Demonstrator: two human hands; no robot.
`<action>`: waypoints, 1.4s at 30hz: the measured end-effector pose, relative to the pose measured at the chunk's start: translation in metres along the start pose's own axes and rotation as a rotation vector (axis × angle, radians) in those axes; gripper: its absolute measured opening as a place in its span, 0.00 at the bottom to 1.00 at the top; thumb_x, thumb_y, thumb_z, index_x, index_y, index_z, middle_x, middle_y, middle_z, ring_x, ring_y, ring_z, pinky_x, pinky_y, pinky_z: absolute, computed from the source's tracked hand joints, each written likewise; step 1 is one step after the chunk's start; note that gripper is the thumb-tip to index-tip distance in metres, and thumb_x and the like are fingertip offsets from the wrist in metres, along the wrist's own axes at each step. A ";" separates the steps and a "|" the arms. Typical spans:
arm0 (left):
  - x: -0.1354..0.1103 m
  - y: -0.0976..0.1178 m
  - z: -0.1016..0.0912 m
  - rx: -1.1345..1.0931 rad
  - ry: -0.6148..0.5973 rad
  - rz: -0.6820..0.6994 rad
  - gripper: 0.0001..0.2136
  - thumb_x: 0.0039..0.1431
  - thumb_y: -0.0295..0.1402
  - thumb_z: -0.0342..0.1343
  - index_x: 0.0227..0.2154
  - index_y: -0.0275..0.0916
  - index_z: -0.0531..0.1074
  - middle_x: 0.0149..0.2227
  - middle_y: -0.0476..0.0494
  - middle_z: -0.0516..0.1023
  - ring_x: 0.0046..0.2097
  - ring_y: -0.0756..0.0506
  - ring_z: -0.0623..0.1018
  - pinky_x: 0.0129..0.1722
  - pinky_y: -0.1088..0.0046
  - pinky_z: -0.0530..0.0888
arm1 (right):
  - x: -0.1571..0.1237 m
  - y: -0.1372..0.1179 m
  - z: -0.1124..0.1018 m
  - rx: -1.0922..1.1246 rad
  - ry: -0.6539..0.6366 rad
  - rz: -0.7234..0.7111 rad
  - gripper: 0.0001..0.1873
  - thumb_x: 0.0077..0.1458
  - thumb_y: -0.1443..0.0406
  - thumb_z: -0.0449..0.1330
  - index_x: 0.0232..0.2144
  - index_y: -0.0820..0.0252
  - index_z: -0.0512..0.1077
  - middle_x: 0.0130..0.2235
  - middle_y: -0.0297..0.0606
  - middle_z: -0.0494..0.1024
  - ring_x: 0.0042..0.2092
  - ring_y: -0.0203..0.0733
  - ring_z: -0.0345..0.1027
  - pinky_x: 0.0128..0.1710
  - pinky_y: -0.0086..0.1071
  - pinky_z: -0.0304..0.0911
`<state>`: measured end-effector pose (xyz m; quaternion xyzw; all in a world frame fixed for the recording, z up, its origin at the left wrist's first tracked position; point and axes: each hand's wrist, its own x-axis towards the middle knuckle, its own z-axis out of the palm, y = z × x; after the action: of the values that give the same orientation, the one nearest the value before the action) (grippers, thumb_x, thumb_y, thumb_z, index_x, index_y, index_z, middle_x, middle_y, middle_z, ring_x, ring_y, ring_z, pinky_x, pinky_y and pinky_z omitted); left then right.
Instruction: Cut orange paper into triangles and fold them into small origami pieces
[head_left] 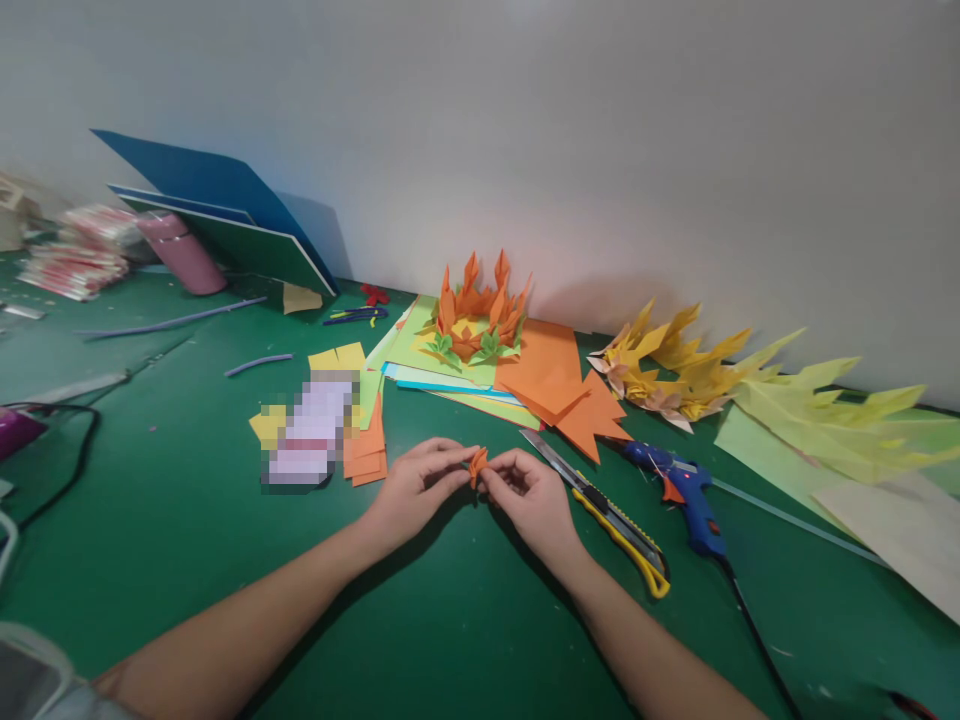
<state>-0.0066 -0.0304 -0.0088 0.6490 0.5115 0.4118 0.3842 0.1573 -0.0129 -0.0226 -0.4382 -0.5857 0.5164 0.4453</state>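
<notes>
A small folded orange paper piece (478, 464) is pinched between both hands over the green table (187, 520). My left hand (417, 487) grips it from the left with thumb and fingers closed. From the right, my right hand (529, 489) pinches the same piece with curled fingers. Just behind the hands lie orange paper sheets (559, 385) and an orange paper flower with green leaves (480, 312) on light green paper.
A yellow utility knife (611, 518) lies right of my right hand, with a blue glue gun (686, 492) and its cord beyond. Yellow paper flowers (675, 370) and pale green sheets (847, 420) sit at the right. Blue boards (217, 205) lean on the wall at the left.
</notes>
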 end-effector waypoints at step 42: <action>0.003 0.001 0.001 -0.296 -0.036 -0.349 0.21 0.48 0.44 0.59 0.41 0.34 0.76 0.35 0.42 0.80 0.33 0.48 0.77 0.37 0.71 0.75 | -0.002 0.000 -0.001 -0.291 0.109 -0.435 0.05 0.50 0.69 0.58 0.28 0.56 0.74 0.30 0.35 0.72 0.29 0.36 0.66 0.29 0.30 0.65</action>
<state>-0.0048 -0.0277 -0.0074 0.4945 0.5430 0.3981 0.5496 0.1584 -0.0147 -0.0223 -0.3886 -0.7093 0.2946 0.5090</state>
